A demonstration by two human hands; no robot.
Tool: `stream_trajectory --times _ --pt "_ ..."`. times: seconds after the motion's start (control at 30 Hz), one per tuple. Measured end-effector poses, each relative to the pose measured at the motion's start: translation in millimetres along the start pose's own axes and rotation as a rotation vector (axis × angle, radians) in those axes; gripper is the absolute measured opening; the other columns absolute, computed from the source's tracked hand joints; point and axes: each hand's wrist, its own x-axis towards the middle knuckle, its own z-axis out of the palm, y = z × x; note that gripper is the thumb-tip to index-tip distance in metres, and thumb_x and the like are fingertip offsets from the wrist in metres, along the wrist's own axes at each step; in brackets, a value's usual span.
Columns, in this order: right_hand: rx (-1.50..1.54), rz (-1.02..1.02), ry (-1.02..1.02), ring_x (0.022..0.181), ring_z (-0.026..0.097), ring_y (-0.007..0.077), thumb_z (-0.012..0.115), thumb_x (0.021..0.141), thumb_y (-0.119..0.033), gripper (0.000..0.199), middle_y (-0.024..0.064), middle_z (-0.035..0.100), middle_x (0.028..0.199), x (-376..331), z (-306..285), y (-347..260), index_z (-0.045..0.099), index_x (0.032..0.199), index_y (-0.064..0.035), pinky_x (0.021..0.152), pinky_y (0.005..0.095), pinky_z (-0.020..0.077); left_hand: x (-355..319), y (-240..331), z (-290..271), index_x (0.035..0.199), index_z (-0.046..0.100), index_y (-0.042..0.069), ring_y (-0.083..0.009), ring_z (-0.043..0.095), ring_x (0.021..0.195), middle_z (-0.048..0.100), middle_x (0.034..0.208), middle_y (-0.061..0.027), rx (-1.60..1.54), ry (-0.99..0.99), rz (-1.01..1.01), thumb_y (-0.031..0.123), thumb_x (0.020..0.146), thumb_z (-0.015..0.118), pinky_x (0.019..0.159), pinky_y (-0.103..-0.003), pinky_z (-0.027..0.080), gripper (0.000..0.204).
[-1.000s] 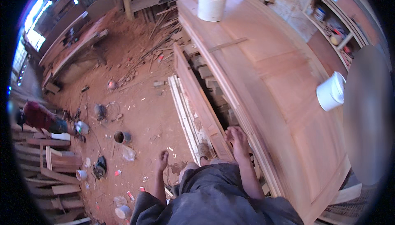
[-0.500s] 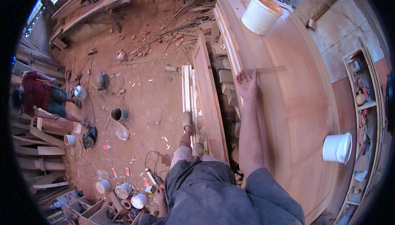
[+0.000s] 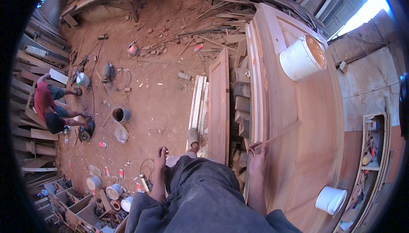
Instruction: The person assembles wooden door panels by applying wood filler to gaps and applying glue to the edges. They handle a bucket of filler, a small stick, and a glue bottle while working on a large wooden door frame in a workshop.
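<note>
My right hand (image 3: 257,164) is at the near long edge of a large panelled wooden door (image 3: 284,164), its fingers closed on one end of a thin wooden strip (image 3: 282,134). The strip slants away across the door's face and looks blurred. My left hand (image 3: 160,159) is raised beside my left hip, its fingers loosely bent and apart, with nothing visible in it. Toward the door's far end stands a white bucket (image 3: 296,60) with a brown-stained inside. A smaller white bucket (image 3: 330,200) is at the near right.
A narrow panel (image 3: 219,105) and pale planks (image 3: 197,101) lie left of the door. Scrap wood (image 3: 213,41) litters the far floor. At left, a person in red (image 3: 40,105) bends over. A metal bucket (image 3: 121,114), a divided box (image 3: 70,207) and a shelf (image 3: 371,164) are around.
My right hand has drawn back toward me, and the strip has turned to a steeper slant. My left hand has come up from low beside me. The person in red has bent over; my view has shifted.
</note>
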Motion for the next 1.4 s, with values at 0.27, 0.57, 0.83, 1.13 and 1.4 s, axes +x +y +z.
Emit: stream_trajectory --times 0.27,0.57,0.83,1.13,1.4 --pt "-0.093 0.061 -0.099 0.088 0.059 0.0174 0.052 0.096 -0.03 0.03 0.0088 0.061 0.098 22.5 34.6 -86.9 0.056 0.107 -0.002 0.08 0.0327 0.0499 74.6 33.6 18.1 0.107 0.059 -0.001 -0.0166 0.061 0.079 0.064 0.092 -0.0104 0.205 -0.131 0.152 0.026 0.096 0.052 0.072 -0.029 0.049 0.03" --pt "-1.022 -0.641 0.358 0.068 0.06 0.0132 0.058 0.093 -0.016 0.016 0.0071 0.062 0.074 39.8 -24.0 -160.5 0.058 0.09 0.0005 0.063 0.0263 0.0481 5.9 21.2 -9.8 0.104 0.06 -0.003 -0.0199 0.066 0.081 0.068 0.091 -0.0143 0.553 -0.174 -0.164 0.031 0.095 0.053 0.073 -0.033 0.052 0.036" --pt "-0.755 -0.896 0.556 0.069 0.053 0.0122 0.067 0.088 -0.015 0.016 0.0053 0.057 0.077 32.0 -42.2 -216.7 0.057 0.085 -0.0023 0.064 0.0251 0.0423 21.0 -5.6 -17.9 0.113 0.056 0.0 -0.0223 0.066 0.087 0.067 0.1 -0.015 0.444 -0.179 -0.121 0.037 0.096 0.05 0.076 -0.034 0.051 0.041" --pt "0.013 -0.253 0.197 0.046 0.036 0.0054 0.047 0.094 -0.051 0.043 -0.0009 0.044 0.069 91.0 34.0 -255.1 0.055 0.092 -0.0083 0.036 0.0184 0.028 7.9 29.0 15.2 0.119 0.054 0.003 -0.0226 0.063 0.092 0.064 0.11 -0.0136 0.257 -0.17 -0.179 0.035 0.098 0.047 0.076 -0.033 0.05 0.04" --pt "-0.161 -0.593 -0.15 0.046 0.02 0.0056 0.046 0.095 -0.052 0.047 -0.0055 0.023 0.055 135.5 45.5 -247.9 0.029 0.068 -0.0169 0.043 0.0233 0.0164 -29.9 20.7 19.3 0.123 0.051 -0.001 -0.0244 0.062 0.096 0.063 0.114 -0.0152 -0.002 -0.084 -0.307 0.04 0.099 0.04 0.082 -0.034 0.049 0.049"
